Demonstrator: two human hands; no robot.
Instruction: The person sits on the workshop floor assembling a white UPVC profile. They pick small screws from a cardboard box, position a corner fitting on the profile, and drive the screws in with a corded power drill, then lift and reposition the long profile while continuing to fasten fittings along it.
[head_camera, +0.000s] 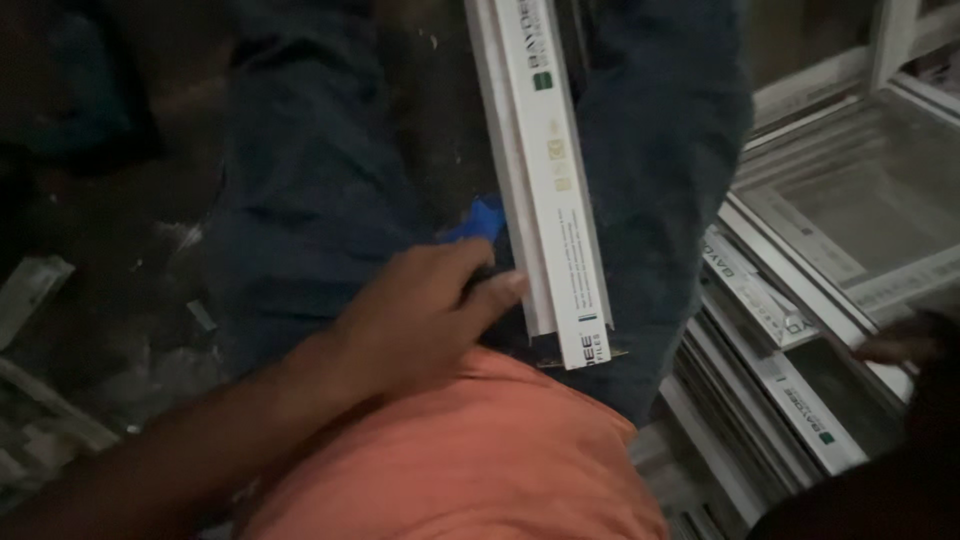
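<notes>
White profile (548, 170) — a long strip lying across the lap, between the two dark trouser legs (310, 190), near end just above the orange shirt (470, 460). Left hand (425, 315) sits just left of the profile's near end, fingers curled around a blue tool (478, 222) whose tip touches the profile's left edge. Right hand (900, 340) lies well right of the profile — fingertips resting on stacked white frames (790, 330); the picture is too dark to tell whether its fingers are bent or flat.
</notes>
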